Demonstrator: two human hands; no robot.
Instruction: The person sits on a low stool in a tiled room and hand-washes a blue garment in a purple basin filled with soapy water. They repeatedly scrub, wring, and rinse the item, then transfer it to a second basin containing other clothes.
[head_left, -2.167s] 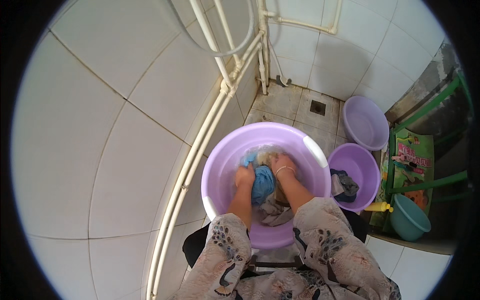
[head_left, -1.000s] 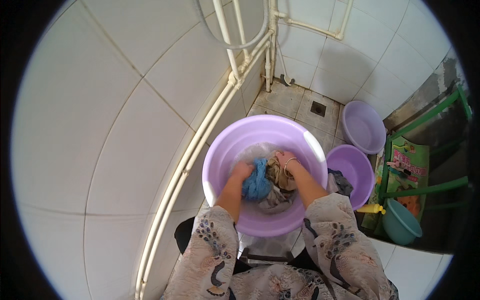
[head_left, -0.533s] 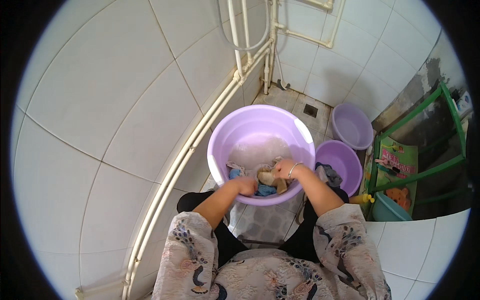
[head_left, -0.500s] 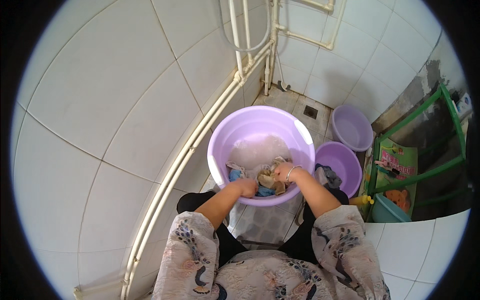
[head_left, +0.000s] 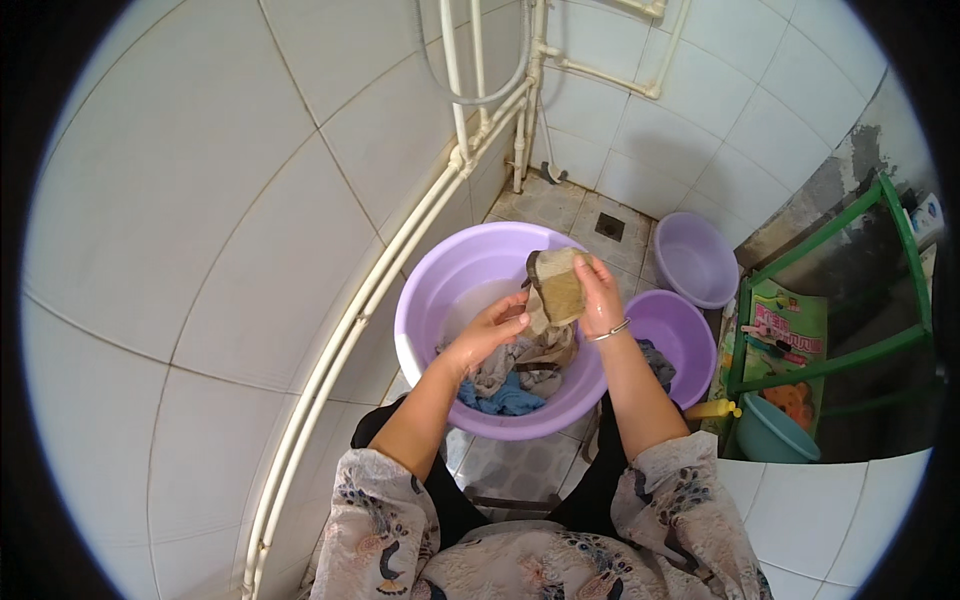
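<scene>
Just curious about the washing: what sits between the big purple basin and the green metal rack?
In the head view, a smaller purple basin holding dark laundry lies between the large purple basin and the green rack.

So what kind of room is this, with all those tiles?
Most likely a tiled washroom or bathroom used for hand-washing clothes. White tiles cover the walls, pipes run along them, and there is a floor drain. Both hands hold a wet brownish cloth over a big purple basin of laundry.
</scene>
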